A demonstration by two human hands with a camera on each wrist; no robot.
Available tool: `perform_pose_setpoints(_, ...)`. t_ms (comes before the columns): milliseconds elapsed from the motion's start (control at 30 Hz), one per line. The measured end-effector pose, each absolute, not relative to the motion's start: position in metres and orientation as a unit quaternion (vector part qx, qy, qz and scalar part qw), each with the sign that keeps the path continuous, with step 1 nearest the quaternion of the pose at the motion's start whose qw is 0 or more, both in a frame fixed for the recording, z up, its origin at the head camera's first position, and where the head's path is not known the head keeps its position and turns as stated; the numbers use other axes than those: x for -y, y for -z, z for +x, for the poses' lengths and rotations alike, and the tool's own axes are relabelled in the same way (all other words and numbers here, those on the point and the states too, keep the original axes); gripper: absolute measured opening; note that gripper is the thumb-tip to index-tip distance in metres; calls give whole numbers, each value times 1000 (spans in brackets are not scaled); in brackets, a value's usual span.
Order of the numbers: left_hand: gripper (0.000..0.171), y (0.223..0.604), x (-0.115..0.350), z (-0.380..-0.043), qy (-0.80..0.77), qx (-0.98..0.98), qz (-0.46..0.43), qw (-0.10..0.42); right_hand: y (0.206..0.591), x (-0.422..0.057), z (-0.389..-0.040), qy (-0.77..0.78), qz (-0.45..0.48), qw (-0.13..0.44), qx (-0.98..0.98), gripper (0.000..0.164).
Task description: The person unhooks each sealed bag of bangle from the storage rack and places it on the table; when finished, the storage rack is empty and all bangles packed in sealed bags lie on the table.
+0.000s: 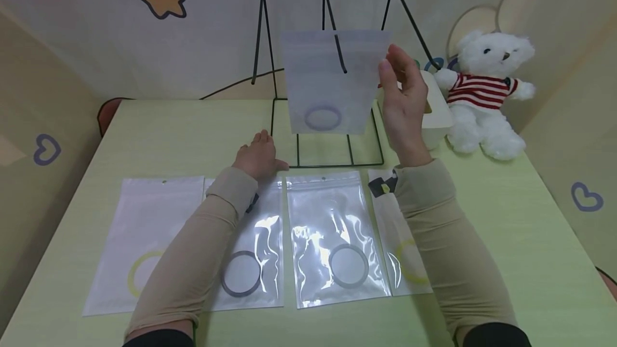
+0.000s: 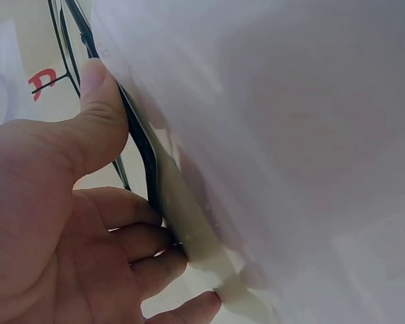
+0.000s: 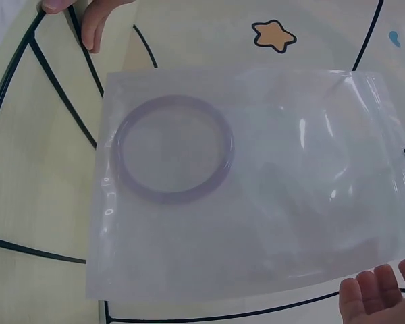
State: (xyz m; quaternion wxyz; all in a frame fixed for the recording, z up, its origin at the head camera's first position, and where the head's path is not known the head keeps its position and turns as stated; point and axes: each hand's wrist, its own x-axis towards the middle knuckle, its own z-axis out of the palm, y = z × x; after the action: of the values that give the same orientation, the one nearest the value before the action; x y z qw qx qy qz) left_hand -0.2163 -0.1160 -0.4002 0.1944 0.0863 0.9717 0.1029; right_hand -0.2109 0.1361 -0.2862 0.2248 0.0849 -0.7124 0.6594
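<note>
A clear pouch point(image 1: 318, 84) holding a pale purple ring point(image 1: 323, 118) hangs on the middle hook of a black wire rack, whose tip sticks out in front of it. My right hand point(image 1: 405, 100) is beside the pouch's right edge, fingers lightly bent, fingertips close to its upper corner. The same pouch point(image 3: 297, 202) fills much of the right wrist view. My left hand point(image 1: 257, 157) rests at the front left corner of the rack's base point(image 1: 332, 166). In the left wrist view its thumb and fingertips touch the black rod point(image 2: 145, 152).
Several pouches lie in a row in front: one with a yellow ring point(image 1: 164, 213), two with grey rings, and another point(image 1: 385, 213) partly under the right sleeve. A white teddy bear point(image 1: 489, 100) in a striped shirt sits at the back right, beside a white box point(image 1: 438, 117).
</note>
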Motion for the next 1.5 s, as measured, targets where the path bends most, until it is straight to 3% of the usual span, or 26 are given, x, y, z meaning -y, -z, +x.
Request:
perform_pose_setpoints(233, 91, 400, 116, -216, -108, -971, 84, 195, 274, -129, -199, -661, 74, 226, 712, 39)
perform_pose_setpoints(1500, 90, 398, 115, -216, -110, -972, 78, 195, 273, -124, -202, -702, 84, 264, 656, 14)
